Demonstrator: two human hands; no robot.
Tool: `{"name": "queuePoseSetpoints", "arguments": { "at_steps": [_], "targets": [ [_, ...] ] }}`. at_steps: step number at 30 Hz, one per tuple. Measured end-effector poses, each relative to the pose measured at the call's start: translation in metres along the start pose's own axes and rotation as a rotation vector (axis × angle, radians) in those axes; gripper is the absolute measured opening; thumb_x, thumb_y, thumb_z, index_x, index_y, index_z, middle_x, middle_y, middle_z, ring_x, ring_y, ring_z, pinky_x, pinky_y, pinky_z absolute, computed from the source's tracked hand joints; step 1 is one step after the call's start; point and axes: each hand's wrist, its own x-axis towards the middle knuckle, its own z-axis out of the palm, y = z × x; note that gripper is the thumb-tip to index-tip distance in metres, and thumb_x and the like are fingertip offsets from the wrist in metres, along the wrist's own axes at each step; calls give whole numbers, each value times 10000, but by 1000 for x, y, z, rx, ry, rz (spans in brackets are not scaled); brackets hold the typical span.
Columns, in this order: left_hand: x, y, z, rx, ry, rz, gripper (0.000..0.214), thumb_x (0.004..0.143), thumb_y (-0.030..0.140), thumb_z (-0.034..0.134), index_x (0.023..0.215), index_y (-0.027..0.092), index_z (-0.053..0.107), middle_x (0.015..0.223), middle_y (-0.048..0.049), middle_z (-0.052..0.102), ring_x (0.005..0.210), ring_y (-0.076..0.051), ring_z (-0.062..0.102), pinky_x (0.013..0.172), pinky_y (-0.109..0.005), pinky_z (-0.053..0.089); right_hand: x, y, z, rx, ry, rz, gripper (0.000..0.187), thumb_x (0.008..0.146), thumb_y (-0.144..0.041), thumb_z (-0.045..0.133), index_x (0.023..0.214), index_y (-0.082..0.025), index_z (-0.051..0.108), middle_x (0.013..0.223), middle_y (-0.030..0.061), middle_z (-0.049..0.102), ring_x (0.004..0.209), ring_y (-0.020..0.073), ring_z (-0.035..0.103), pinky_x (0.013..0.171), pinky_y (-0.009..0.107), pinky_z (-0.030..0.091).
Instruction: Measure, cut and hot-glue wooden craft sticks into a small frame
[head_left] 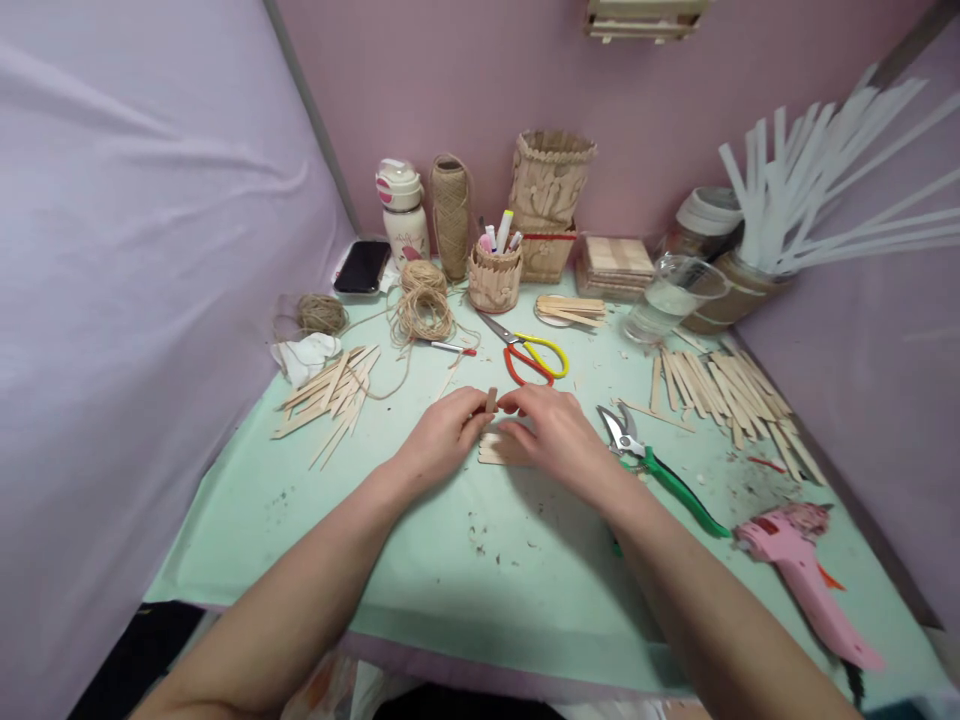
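Short stick piece [491, 398] is pinched upright between left hand [442, 437] and right hand [553, 432], just above stick panel [496, 452] laid on green mat [450, 560].

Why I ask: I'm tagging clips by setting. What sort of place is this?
Probably a home craft corner. The cloth-covered table carries heaps of wooden craft sticks, a pink glue gun and twine, and the left hand and right hand pinch a small stick piece.

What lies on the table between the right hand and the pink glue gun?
In the head view, green-handled shears lie there, close beside the right hand; the glue gun lies apart.
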Motion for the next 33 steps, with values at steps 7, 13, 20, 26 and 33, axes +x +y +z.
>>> {"name": "queuePoseSetpoints", "arguments": {
  "at_steps": [7, 13, 20, 26, 33],
  "targets": [
    [1, 0, -4, 25, -23, -12, 168, 924, 196, 473, 791, 196, 576, 799, -9, 610, 762, -171, 551, 704, -296, 428, 5, 2, 27, 54, -19, 79, 120, 912, -180, 558, 847, -206, 655, 892, 33, 680, 844, 182, 589, 759, 320, 350],
    [1, 0, -9, 58, -69, -20, 168, 911, 180, 475, 797, 193, 599, 819, -17, 629, 797, -184, 578, 732, -307, 449, 5, 0, 33, 46, -5, 84, 180, 932, -213, 536, 781, -199, 633, 871, 22, 668, 858, 183, 575, 771, 333, 306],
    [4, -13, -20, 267, 33, -106, 177, 908, 164, 497, 935, 181, 672, 946, -72, 670, 933, -225, 616, 856, -358, 486, 4, -2, 33, 17, 5, 76, 196, 918, -179, 528, 758, -204, 639, 864, 25, 677, 887, 193, 568, 799, 349, 286],
    [2, -12, -9, 527, -79, -170, 158, 909, 131, 506, 855, 160, 651, 874, -92, 629, 869, -248, 616, 787, -355, 483, 2, -2, 32, 7, 12, 54, 206, 922, -192, 516, 743, -205, 617, 848, 24, 666, 873, 195, 561, 784, 349, 283],
    [0, -10, -3, 622, -117, -230, 223, 904, 36, 417, 873, 133, 616, 885, -110, 599, 787, -240, 609, 733, -346, 466, 3, -4, 33, 26, 18, 65, 192, 917, -206, 519, 746, -203, 604, 857, 28, 664, 883, 199, 568, 791, 356, 289]
  ]
}}
